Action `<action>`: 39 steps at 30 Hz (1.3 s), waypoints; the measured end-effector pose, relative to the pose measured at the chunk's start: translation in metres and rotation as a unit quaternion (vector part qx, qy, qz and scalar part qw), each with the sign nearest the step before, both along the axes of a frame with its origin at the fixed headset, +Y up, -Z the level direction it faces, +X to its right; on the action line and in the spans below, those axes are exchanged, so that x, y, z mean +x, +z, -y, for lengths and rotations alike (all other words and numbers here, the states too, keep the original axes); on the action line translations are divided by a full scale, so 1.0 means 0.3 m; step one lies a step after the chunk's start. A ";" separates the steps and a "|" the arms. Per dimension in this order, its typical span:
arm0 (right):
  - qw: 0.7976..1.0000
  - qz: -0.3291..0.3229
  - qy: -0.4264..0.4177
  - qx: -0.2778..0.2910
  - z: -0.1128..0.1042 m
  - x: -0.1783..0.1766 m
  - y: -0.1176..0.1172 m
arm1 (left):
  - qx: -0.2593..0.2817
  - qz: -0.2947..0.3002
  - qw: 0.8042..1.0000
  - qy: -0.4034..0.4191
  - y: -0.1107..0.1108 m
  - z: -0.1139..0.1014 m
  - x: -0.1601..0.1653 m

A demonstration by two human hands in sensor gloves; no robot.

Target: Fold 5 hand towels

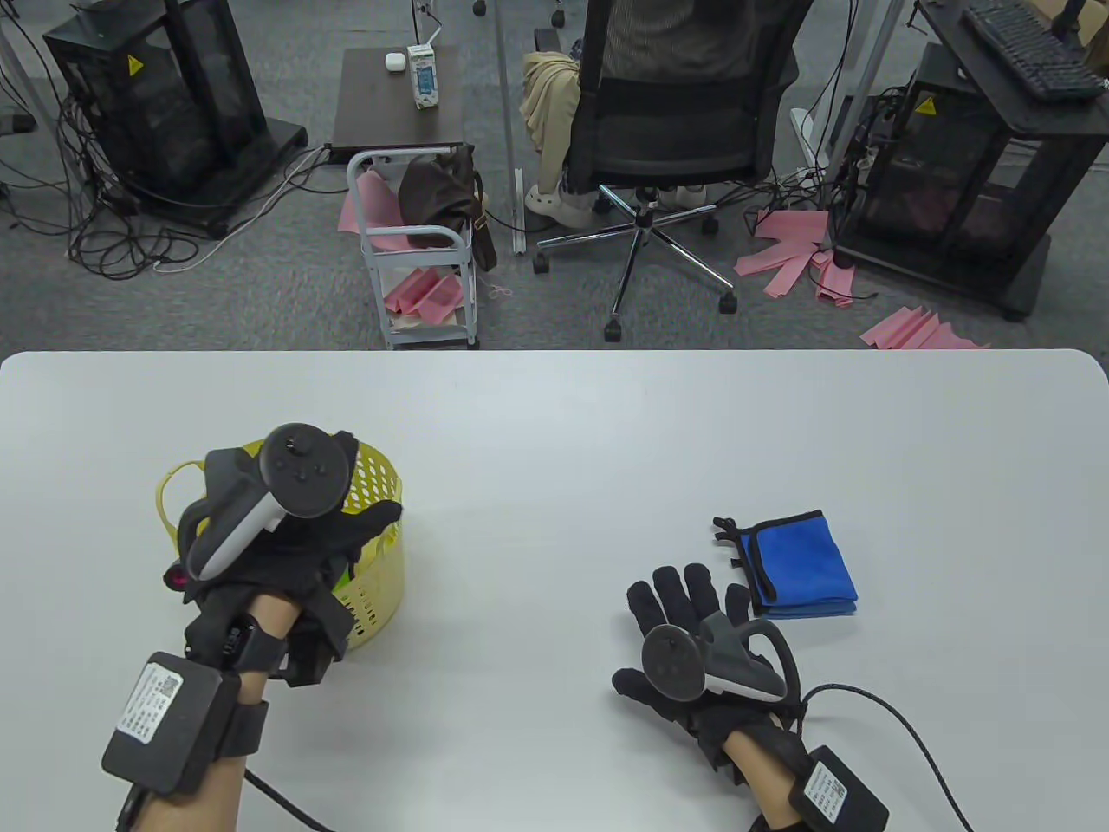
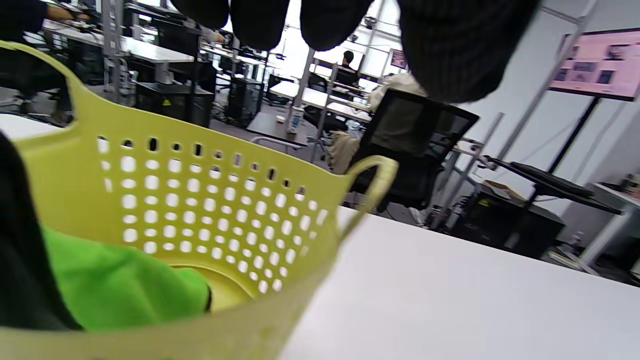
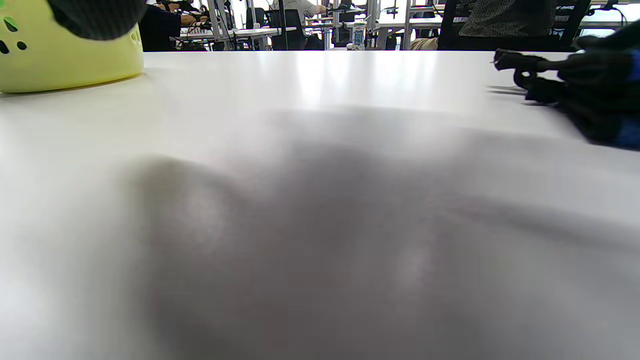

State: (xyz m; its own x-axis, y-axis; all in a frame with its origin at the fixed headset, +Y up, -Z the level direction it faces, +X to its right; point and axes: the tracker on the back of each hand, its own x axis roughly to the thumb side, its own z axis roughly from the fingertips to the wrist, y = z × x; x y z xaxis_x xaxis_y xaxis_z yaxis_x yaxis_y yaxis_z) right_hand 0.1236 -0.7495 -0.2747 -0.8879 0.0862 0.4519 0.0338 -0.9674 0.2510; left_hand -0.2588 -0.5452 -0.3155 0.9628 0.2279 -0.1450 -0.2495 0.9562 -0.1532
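A folded blue towel (image 1: 807, 563) with black trim lies on the white table at the right; it shows dimly at the right edge of the right wrist view (image 3: 607, 95). A yellow perforated basket (image 1: 381, 555) stands at the left and holds a bright green towel (image 2: 115, 285). My left hand (image 1: 346, 533) hangs over the basket's opening with its fingertips (image 2: 445, 50) above the rim, holding nothing. My right hand (image 1: 684, 607) rests flat on the table, fingers spread, just left of the blue towel and not touching it.
The basket's wall (image 2: 200, 200) and handle (image 2: 375, 175) fill the left wrist view. It also shows at the top left of the right wrist view (image 3: 65, 60). Beyond the table's far edge stand an office chair (image 1: 676, 113) and a small cart (image 1: 416, 251).
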 end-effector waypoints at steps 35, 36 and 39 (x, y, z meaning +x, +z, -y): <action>1.000 0.006 -0.014 0.019 -0.012 0.023 0.008 | 0.121 -0.066 0.984 -0.114 0.049 0.046 -0.083; 1.000 0.006 -0.014 0.020 -0.011 0.023 0.008 | 0.139 -0.059 0.983 -0.105 0.068 0.028 -0.069; 1.000 0.006 -0.015 0.020 -0.012 0.024 0.009 | 0.195 -0.044 0.976 -0.087 0.120 -0.019 -0.031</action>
State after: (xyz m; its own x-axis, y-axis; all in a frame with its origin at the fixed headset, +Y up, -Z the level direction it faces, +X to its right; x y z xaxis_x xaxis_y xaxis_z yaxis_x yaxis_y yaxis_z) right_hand 0.1307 -0.7458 -0.2721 -0.8906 0.0943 0.4449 0.0026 -0.9772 0.2123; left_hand -0.2680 -0.5394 -0.2794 0.9798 0.1158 -0.1630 -0.0735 0.9666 0.2454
